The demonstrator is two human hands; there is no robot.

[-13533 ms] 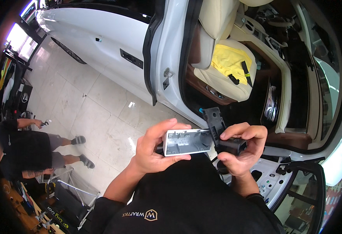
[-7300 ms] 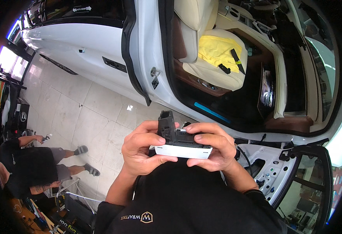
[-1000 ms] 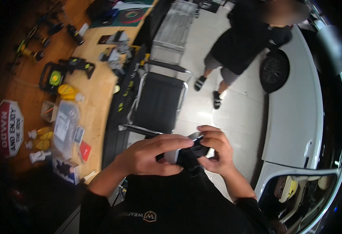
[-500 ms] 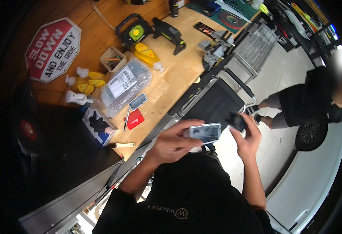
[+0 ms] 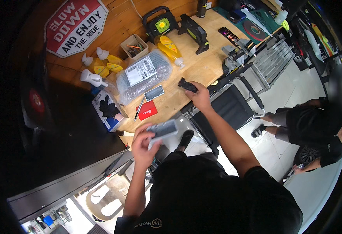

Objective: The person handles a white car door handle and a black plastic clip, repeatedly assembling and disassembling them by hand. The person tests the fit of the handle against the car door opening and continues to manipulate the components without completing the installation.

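Note:
In my left hand (image 5: 141, 146) is a blurred grey plastic housing (image 5: 162, 128), held near the bench's front edge with my fingers wrapped round it. My right hand (image 5: 200, 95), further forward over the wooden workbench (image 5: 206, 66), grips a black plastic part (image 5: 187, 85); whether that part rests on the wood I cannot tell. Left of it lie a small silver-grey rectangular item (image 5: 154, 92), a red card (image 5: 146, 110), a pen (image 5: 139, 109) and a bubble-wrapped package (image 5: 139, 87).
Several yellow bottles (image 5: 167, 48), a bin (image 5: 134, 46), work lights (image 5: 194, 33) and a glove box (image 5: 108, 111) stand on the bench. A folding chair (image 5: 221, 113) sits against it. A person (image 5: 307, 124) is at the right, beside a white car (image 5: 327, 183).
I have turned from the open car door toward the bench. The two parts are now apart: my right hand has moved forward over the wood, my left hand leftward. The other person has shifted.

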